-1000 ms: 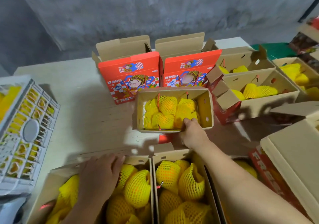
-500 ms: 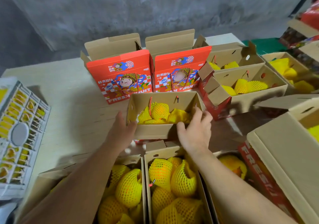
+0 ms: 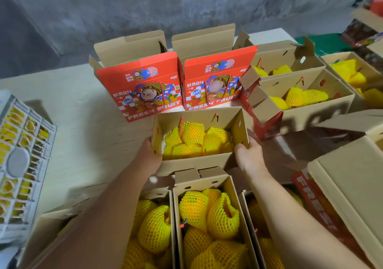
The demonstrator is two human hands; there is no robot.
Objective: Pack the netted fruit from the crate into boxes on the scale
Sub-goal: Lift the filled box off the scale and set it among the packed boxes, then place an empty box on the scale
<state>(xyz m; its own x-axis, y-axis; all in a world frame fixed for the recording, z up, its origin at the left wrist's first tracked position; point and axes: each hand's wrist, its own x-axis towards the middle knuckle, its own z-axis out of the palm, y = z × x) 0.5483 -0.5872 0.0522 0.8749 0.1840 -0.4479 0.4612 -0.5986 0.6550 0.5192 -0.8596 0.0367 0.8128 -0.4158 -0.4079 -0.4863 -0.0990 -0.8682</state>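
**Both hands seated on a filled box, ready to move it off the packing spot.**

Nearest you, three open boxes [image 3: 209, 217] sit packed with netted fruit [image 3: 193, 207]; beyond them your left hand [image 3: 150, 157] and right hand [image 3: 249, 158] clasp the two short ends of the centre box [image 3: 196, 162], fingers curled round its near corners, gripping the cardboard. This box holds several netted fruit [image 3: 192, 133], and its flaps stand open. The scale cannot be made out beneath it. The step in hand appears to be lifting or shifting a finished box; next you need a level lift and a free place on the table [image 3: 78, 123]. The crate [image 3: 22, 161] lies to your left; farther back stand two red boxes [image 3: 143, 88].
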